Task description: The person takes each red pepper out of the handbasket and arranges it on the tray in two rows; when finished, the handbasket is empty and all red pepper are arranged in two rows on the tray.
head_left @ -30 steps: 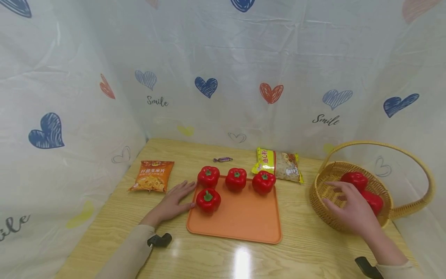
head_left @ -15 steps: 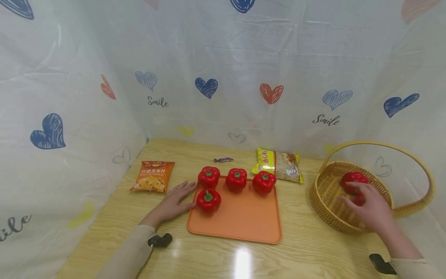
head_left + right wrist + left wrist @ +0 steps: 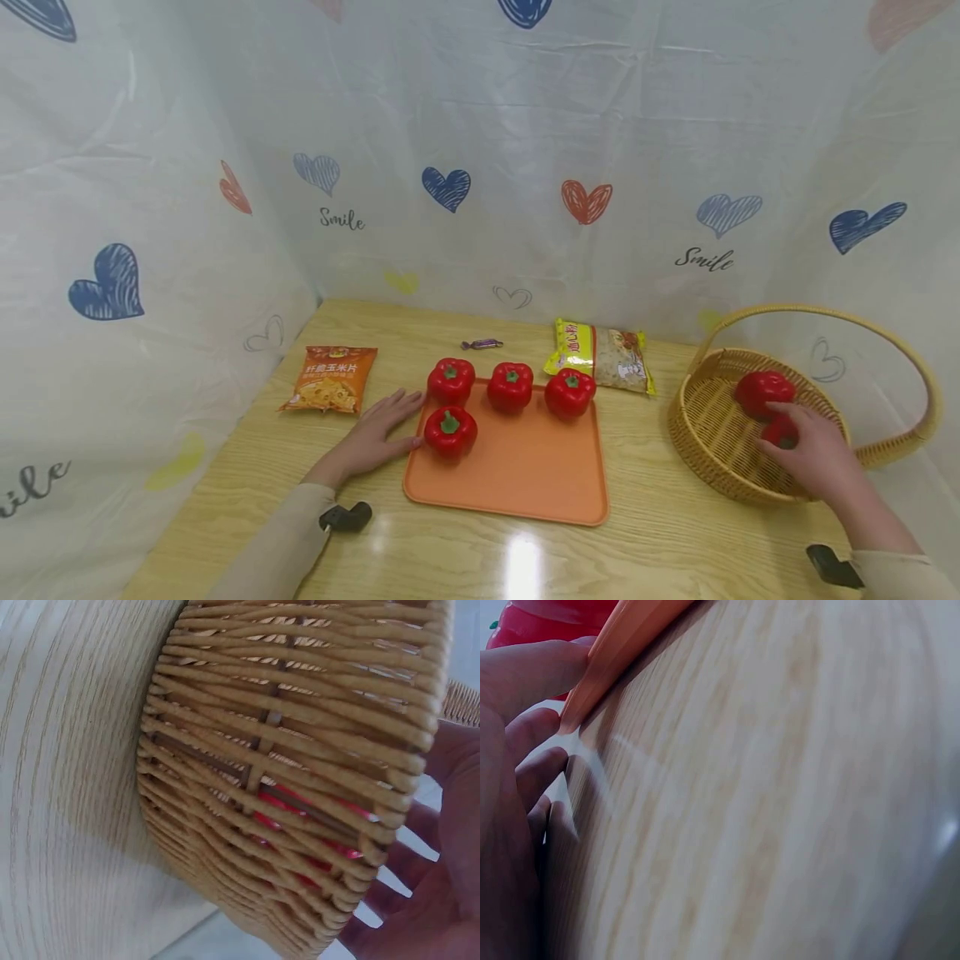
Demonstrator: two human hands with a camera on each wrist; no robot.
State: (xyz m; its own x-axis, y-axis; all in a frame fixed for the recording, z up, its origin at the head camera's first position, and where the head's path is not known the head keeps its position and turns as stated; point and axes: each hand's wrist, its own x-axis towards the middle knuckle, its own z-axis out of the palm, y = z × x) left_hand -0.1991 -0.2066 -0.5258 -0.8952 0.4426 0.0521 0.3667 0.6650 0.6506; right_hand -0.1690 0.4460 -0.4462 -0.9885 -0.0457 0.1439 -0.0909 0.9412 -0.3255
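Observation:
My left hand (image 3: 375, 439) rests on the table with fingers spread, its fingertips at the left rim of the orange tray (image 3: 525, 479). In the left wrist view, the thumb (image 3: 536, 675) lies against the tray's edge. Several red bell peppers stand on the tray, the closest to my thumb being a bell pepper (image 3: 450, 432) with a green stem. On the right, my right hand (image 3: 816, 454) reaches into the wicker basket (image 3: 693, 446), thumb and fingers around a red bell pepper (image 3: 782, 429). Another red bell pepper (image 3: 763, 392) lies behind it. The basket wall hides the fingertips in the right wrist view.
An orange snack bag (image 3: 330, 379) lies left of the tray. Behind it are a small purple wrapped candy (image 3: 482, 343) and a yellow-ended food packet (image 3: 600, 357). The basket's tall handle (image 3: 896, 337) arches up on the right. A printed curtain backs the table.
My right hand has moved right inside the basket, from over its middle to the nearer bell pepper, and its fingers have closed around it. The left hand stays put.

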